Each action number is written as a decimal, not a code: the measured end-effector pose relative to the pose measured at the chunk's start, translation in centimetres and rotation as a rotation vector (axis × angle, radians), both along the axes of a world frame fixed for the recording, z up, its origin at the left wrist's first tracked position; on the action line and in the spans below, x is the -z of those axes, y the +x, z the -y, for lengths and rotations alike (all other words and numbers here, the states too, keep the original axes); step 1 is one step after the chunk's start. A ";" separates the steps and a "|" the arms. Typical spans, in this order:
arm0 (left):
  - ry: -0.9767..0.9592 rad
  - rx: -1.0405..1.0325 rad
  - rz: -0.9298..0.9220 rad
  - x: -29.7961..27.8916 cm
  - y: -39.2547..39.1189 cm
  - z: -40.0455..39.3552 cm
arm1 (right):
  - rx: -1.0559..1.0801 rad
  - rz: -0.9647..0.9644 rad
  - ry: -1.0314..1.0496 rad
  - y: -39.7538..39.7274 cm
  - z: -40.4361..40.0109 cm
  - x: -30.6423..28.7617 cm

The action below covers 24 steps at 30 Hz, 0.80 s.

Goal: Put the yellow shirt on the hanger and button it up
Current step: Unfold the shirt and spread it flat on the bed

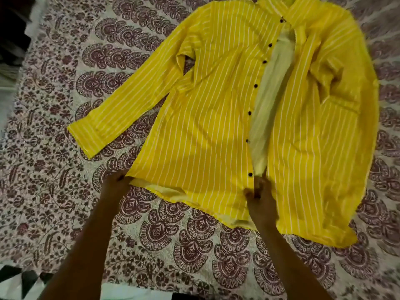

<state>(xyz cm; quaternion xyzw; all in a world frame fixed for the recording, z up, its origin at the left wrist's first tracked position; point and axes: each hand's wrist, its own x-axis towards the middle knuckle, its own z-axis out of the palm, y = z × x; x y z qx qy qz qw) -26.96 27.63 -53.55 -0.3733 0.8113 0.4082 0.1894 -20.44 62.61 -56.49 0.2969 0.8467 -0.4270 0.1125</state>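
The yellow shirt [205, 118] with white stripes lies flat on a bed, front up and unbuttoned, its pale inner side showing down the middle. Dark buttons [249, 113] run along the edge of the left front panel. One sleeve stretches out to the left. My left hand [115, 185] pinches the hem at the shirt's lower left corner. My right hand [260, 198] grips the bottom of the button edge near the lowest button. No hanger is in view.
A patterned bedspread [86, 191] in cream and maroon covers the bed under the shirt. Dark objects sit beyond the bed's far left edge [13, 40]. A black and white patterned surface [19, 282] shows at the near left corner.
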 end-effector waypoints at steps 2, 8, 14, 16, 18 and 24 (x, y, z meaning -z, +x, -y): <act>0.096 -0.071 0.034 0.4 0.4 0.1 | -0.203 -0.049 0.001 1.0 -0.1 -0.1; -0.600 0.337 -0.196 -0.1 1.7 -1.4 | -0.617 -0.152 0.504 4.5 0.0 -0.2; -0.692 1.089 -0.324 1.2 1.5 -3.7 | -0.866 -0.098 0.725 5.9 -0.3 0.2; -0.678 1.006 -0.277 0.9 0.9 -3.9 | -0.874 -0.143 0.733 4.7 0.2 -0.1; -0.658 0.977 -0.256 0.5 -0.1 -3.4 | -0.945 -0.172 0.707 3.4 0.4 -0.5; -0.491 1.059 -0.338 0.1 -0.5 -1.0 | -1.060 -0.215 0.522 2.3 -1.0 -0.8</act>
